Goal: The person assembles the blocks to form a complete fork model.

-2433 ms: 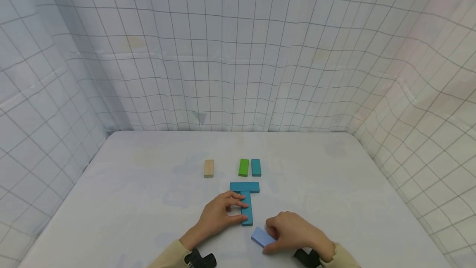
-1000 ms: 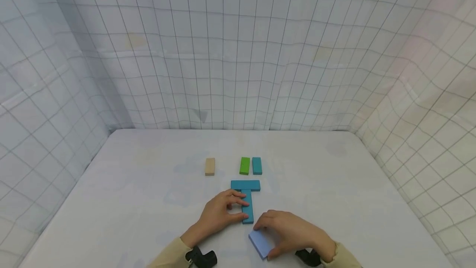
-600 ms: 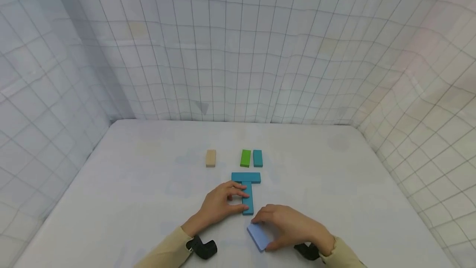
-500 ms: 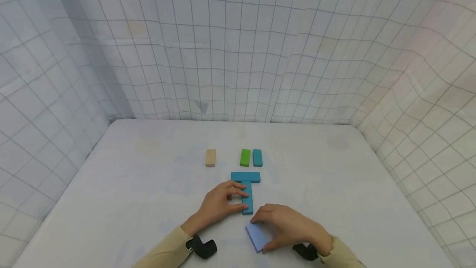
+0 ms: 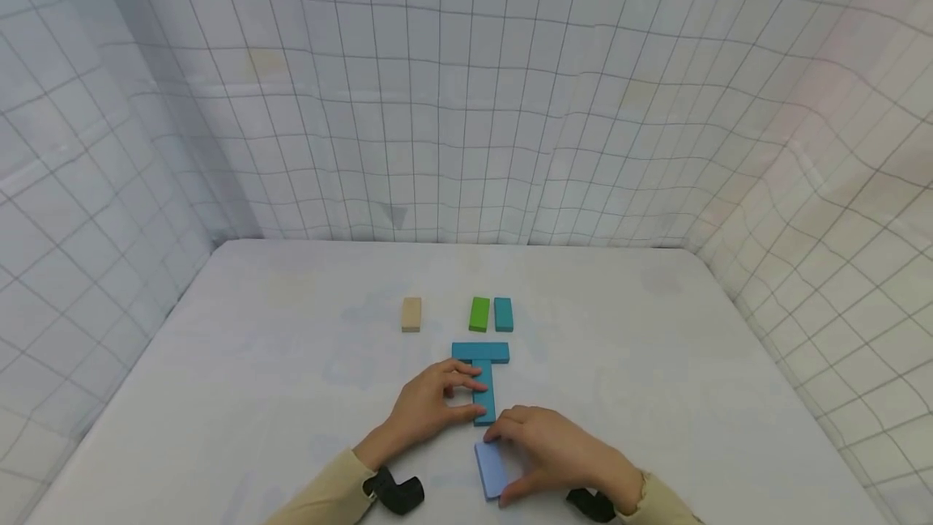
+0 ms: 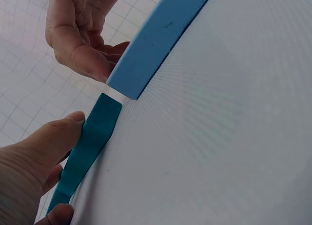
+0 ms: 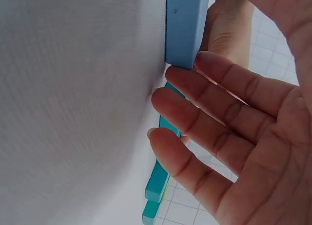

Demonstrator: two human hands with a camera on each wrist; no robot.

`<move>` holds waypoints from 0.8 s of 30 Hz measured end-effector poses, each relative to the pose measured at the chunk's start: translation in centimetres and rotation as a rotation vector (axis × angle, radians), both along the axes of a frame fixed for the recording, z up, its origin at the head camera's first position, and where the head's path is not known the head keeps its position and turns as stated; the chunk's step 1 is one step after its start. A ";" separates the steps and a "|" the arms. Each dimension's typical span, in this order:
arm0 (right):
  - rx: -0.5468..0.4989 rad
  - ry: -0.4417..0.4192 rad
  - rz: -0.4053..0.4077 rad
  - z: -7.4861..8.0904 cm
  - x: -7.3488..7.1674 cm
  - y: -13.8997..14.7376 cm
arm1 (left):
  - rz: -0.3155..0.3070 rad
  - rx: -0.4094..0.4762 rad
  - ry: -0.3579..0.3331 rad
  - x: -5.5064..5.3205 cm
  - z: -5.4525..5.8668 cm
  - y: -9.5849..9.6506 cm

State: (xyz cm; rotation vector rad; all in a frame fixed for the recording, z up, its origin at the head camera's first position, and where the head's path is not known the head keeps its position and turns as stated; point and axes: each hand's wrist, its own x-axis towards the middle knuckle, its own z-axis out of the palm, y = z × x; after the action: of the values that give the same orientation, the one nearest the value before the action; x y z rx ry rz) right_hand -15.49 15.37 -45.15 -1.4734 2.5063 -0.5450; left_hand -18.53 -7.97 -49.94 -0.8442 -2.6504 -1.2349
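Near the front of the table, a light blue block (image 5: 491, 470) lies almost lengthwise. My right hand (image 5: 554, 452) spans it from the right, thumb at its near end and fingertips at its far end; in the right wrist view, fingertips (image 7: 207, 60) meet the end of the block (image 7: 185, 30). Just beyond lies a long teal block (image 5: 484, 399), and my left hand (image 5: 426, 407) rests its thumb and fingertips on it. Another teal block (image 5: 480, 352) lies crosswise at its far end, making a T. A small gap separates the light blue and teal ends in the left wrist view.
Farther back lie a beige block (image 5: 411, 315), a green block (image 5: 479, 314) and a short teal block (image 5: 504, 314). White checked curtains (image 5: 452, 104) enclose the white table (image 5: 291, 363) at the back and both sides.
The right hand has turned the light blue block from slanted to nearly lengthwise and shifted it left, toward being in line with the long teal block. The left hand stays on its block.
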 end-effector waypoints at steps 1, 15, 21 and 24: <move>0.001 -0.006 -0.003 0.0 0.0 0.0 | -0.001 -0.001 -0.002 0.0 0.0 0.0; -0.007 0.029 -0.012 -0.1 0.2 -0.2 | -0.005 0.001 -0.022 0.0 0.1 -0.1; -0.037 0.058 -0.026 -0.6 0.3 -0.3 | -0.002 0.005 -0.026 0.0 0.0 0.0; -0.041 0.077 -0.036 -0.7 0.4 -0.4 | -0.001 0.004 -0.024 0.0 -0.1 0.0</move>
State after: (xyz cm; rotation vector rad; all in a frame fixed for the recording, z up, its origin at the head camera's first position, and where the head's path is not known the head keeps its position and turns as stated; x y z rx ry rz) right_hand -15.12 15.01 -45.87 -1.4942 2.6001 -0.5588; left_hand -18.52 -7.96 -50.09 -0.8348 -2.6651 -1.2584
